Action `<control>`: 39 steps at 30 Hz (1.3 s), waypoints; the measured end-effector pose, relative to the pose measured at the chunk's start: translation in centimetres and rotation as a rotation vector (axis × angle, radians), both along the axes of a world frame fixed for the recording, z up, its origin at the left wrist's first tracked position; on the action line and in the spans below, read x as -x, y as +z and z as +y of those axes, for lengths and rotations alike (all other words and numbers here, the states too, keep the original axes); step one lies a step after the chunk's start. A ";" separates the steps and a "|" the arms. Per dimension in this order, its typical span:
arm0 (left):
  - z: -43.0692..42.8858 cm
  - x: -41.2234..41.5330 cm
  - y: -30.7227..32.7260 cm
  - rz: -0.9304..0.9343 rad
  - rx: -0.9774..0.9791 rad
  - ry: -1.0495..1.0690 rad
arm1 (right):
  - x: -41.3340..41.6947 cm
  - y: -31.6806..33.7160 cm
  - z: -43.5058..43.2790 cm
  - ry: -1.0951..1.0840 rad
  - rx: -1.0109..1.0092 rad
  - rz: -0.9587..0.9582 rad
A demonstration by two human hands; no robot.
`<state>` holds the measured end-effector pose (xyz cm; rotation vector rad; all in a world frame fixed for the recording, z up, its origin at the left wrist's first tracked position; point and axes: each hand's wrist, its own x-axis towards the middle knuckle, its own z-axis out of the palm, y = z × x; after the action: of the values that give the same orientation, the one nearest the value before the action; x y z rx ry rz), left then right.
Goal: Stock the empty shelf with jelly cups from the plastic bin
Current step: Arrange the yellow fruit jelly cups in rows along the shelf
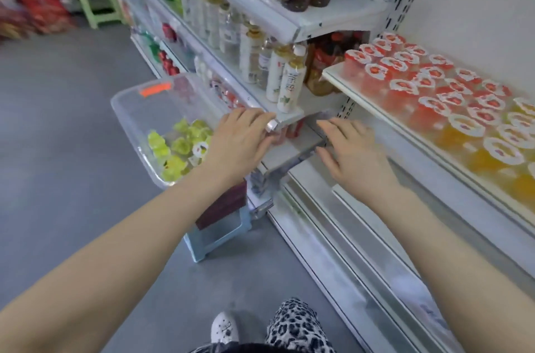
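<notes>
— Where do we stand?

— Both hands are out in front and holding nothing. Our left hand [240, 138] hovers over the near corner of the plastic bin [130, 109], fingers loosely straight. Its tips are by the corner of the bottle shelf [289, 118], though we cannot tell if they touch it. Our right hand [353, 147] is flat and relaxed too, out past the bin in front of the lower shelves.

— And the stock?

— A small heap of yellow-green jelly cups [176, 150] lies in the near end of the bin, just beside our left wrist. The bin sits on a pale blue stool [220, 234]. Up on the right, the shelf [335, 75] already carries the red cups [405, 69], with the orange cups [477, 159] next to them.

— So we pick next?

— That is our reading. The right hand has to come across, since it is well apart from the heap. We should lower both hands into the bin rather than drag them over its rim, because it looks lightly perched and could tip off the stool.

— How do we take them?

— By the sides, lids up, and only as many as our fingers can close round. The foil tops look easy to dent. Some cups lie tilted, so we right them as we lift.

— And placing?

— Green beside orange, in the same tight rows. We cannot see the free end of the shelf from here.
</notes>
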<state>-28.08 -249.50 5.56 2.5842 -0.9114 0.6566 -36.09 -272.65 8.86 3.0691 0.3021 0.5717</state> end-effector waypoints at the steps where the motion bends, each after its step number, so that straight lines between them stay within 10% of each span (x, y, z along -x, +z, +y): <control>1: 2.0 -0.5 -1.1 0.047 -0.003 0.054 | -1.0 -1.0 1.3 0.039 -0.014 0.016; 18: 16.8 -9.2 -12.7 0.450 -0.008 0.529 | -21.2 -14.2 13.3 0.484 -0.088 0.540; 30: 17.6 -11.4 -15.5 0.407 -0.088 0.534 | -29.2 -22.0 20.7 0.677 0.490 0.835; 39: 16.9 -11.6 -14.8 0.515 -0.418 0.504 | -29.9 -18.6 19.8 0.453 -0.008 0.752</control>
<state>-16.51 -232.60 -9.22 3.1546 -0.2437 -0.1304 -6.23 -252.81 -9.73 3.0762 0.9983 -0.6286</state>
